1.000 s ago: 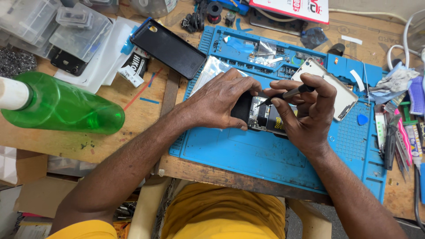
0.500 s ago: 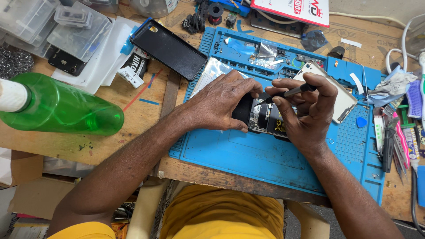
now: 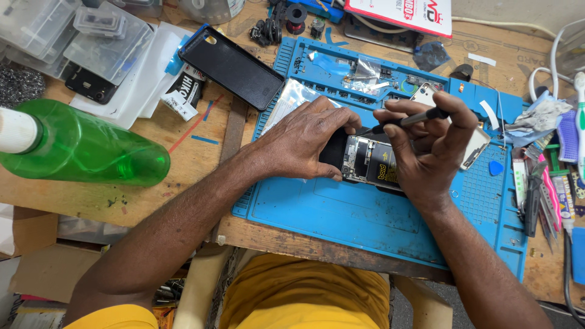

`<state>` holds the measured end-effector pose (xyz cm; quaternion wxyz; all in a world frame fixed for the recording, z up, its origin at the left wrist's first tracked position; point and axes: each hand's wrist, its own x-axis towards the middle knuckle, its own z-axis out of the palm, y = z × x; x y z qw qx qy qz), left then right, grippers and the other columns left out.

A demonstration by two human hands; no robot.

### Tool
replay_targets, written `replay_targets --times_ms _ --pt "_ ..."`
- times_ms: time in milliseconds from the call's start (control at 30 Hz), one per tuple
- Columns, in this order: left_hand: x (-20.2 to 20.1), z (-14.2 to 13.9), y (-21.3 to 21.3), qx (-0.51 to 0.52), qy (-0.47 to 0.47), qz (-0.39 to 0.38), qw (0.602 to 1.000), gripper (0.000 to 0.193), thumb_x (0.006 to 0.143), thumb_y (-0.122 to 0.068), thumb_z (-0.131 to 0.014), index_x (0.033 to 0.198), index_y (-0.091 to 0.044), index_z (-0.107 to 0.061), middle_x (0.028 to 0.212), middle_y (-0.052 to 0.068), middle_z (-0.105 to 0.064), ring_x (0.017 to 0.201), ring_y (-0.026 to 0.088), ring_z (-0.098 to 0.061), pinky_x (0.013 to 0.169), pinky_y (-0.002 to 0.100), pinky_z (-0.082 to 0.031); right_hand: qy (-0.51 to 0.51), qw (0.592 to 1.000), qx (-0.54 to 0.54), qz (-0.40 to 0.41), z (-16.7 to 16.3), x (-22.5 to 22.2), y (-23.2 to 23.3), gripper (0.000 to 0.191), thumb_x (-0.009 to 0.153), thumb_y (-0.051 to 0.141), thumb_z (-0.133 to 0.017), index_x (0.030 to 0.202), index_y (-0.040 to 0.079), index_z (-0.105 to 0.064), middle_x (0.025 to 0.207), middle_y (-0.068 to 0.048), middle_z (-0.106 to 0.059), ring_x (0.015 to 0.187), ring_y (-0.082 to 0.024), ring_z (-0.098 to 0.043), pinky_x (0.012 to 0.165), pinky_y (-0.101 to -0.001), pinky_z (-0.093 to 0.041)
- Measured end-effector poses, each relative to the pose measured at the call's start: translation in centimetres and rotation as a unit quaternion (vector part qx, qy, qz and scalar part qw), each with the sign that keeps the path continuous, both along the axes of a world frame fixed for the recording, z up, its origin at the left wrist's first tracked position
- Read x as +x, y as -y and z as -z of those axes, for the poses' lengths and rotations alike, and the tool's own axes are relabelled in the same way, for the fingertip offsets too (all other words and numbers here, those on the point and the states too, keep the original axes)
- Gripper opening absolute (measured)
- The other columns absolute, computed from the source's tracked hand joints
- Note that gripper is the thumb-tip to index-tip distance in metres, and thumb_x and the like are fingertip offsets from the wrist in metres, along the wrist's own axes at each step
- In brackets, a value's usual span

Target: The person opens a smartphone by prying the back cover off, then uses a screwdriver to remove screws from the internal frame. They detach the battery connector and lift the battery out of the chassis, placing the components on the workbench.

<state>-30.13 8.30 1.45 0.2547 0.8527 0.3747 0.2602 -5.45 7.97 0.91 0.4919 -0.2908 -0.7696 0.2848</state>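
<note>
Blue repair mat carries an opened phone at its middle; left hand presses flat on the phone's left end; right hand pinches a thin dark screwdriver over it; green bottle lies well left.

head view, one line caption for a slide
Left hand steadies an opened phone while right hand holds a screwdriver.

Bench: worn wooden bench, scuffed top.
Centre: blue rubber repair mat.
Left: green plastic bottle lying on its side.
Far left: clear plastic boxes; black rectangular phone cover beside them.
</note>
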Motion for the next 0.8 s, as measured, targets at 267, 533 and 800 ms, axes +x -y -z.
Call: replay_targets --times_ms 267,533,800 --pt "0.0 -0.2 0.0 -0.009 -0.009 -0.001 1.000 0.091 0.054 -0.044 -0.099 0.128 -0.018 -0.053 0.118 0.002 -0.064 0.118 0.028 -0.054 0.104 0.048 -0.047 -0.002 1.000 -0.023 -0.013 0.5 -0.3 -0.6 0.062 0.110 -0.014 -0.061 0.148 0.018 -0.024 0.132 -0.021 -0.065 0.121 -0.027 -0.072 0.102 -0.0342 -0.065" --pt "0.0 -0.4 0.0 -0.012 0.006 0.010 1.000 0.087 0.057 -0.037 -0.099 0.127 -0.016 -0.053 0.118 0.004 -0.063 0.118 0.029 -0.054 0.104 0.048 -0.047 0.040 0.998 0.043 0.037 -0.1 -0.8 -0.4 0.064 0.106 -0.008 -0.073 0.148 0.013 -0.030 0.121 -0.019 -0.070 0.114 -0.023 -0.074 0.095 -0.0317 -0.066" --pt "0.0 -0.4 -0.2 -0.031 -0.009 -0.007 0.999 0.104 0.057 -0.040 -0.096 0.143 -0.015 -0.043 0.117 0.009 -0.062 0.118 0.031 -0.054 0.104 0.050 -0.045 0.127 0.989 0.076 0.025 -2.7 -2.3 -0.3 0.065 0.101 -0.004 -0.077 0.154 0.008 -0.041 0.118 -0.016 -0.072 0.111 -0.023 -0.075 0.094 -0.0343 -0.064"
